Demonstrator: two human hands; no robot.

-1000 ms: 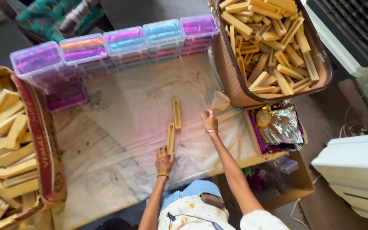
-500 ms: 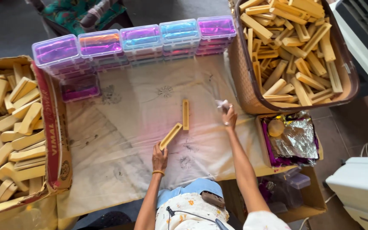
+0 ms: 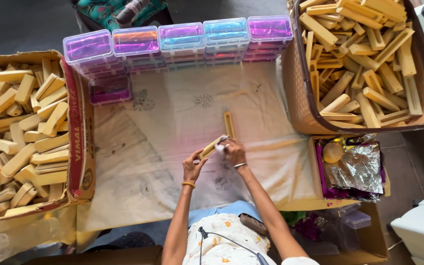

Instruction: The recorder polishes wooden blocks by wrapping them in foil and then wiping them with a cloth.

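My left hand holds the near end of a yellow wooden tray-like piece, lifted at a slant over the cloth. My right hand presses a small whitish wad against the far end of that piece. A second yellow wooden piece lies flat on the cloth just beyond my hands. Both hands meet at the middle of the white cloth.
A cardboard box of rounded yellow blocks stands at the left. A brown basket of hollow yellow pieces sits at the right. Stacked clear plastic boxes line the far edge. A box with foil and a round yellow lump is near right.
My right hand has come in from the right to the wooden piece that my left hand holds, and the whitish wad now touches it. The view has shifted slightly.
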